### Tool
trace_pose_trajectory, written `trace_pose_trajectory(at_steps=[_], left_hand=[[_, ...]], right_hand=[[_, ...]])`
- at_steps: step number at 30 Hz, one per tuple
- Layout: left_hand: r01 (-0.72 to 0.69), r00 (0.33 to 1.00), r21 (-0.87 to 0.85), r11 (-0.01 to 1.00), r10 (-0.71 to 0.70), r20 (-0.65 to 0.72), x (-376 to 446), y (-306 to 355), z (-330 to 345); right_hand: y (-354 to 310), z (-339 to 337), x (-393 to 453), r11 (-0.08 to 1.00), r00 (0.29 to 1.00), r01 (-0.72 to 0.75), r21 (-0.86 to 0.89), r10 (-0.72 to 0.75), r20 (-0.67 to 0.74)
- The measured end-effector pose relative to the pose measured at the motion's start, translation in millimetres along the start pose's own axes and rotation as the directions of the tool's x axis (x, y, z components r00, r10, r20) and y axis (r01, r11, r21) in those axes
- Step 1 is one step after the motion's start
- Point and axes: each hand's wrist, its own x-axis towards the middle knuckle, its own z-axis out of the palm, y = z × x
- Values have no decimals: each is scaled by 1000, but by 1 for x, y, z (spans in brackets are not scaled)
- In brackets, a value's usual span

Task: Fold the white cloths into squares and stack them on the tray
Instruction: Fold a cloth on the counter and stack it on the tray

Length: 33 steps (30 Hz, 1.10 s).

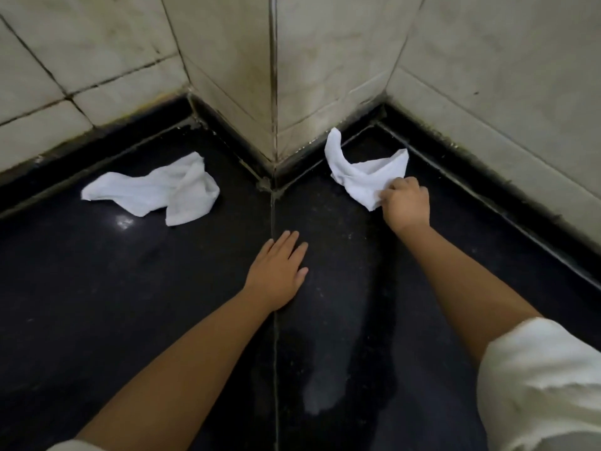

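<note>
Black counter [162,320], right hand [406,201] pinching crumpled cloth [361,170], left hand [276,275] flat, second cloth [156,190] left

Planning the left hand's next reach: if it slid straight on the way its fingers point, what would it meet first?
Probably the tiled wall corner: the left hand points along the counter seam, passing between both crumpled cloths. Depth is uncertain.

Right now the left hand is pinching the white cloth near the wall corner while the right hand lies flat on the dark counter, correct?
The hands are swapped. In the head view the right hand pinches the white cloth near the wall corner, while the left hand lies flat on the dark counter.
</note>
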Motion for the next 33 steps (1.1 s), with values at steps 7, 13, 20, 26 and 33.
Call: trace_pose_trajectory(at_steps=[7, 13, 20, 26, 33], left_hand=[[33, 999, 7, 999, -33, -19, -3, 1, 5], [-14, 995, 119, 993, 26, -97, -19, 20, -6], [-585, 804, 17, 811, 582, -124, -98, 84, 35], [-555, 832, -89, 827, 554, -37, -131, 144, 49], [-355, 931, 169, 919, 364, -27, -123, 161, 55]], right_hand=[[10, -10, -52, 958, 929, 252, 139, -200, -310], [36, -15, -210, 974, 920, 203, 97, -156, -360], [9, 0, -380, 986, 990, 64, 153, -44, -133], [19, -6, -405, 923, 947, -252, 291, 297, -120], [49, -13, -368, 925, 866, -362, 117, 287, 410]])
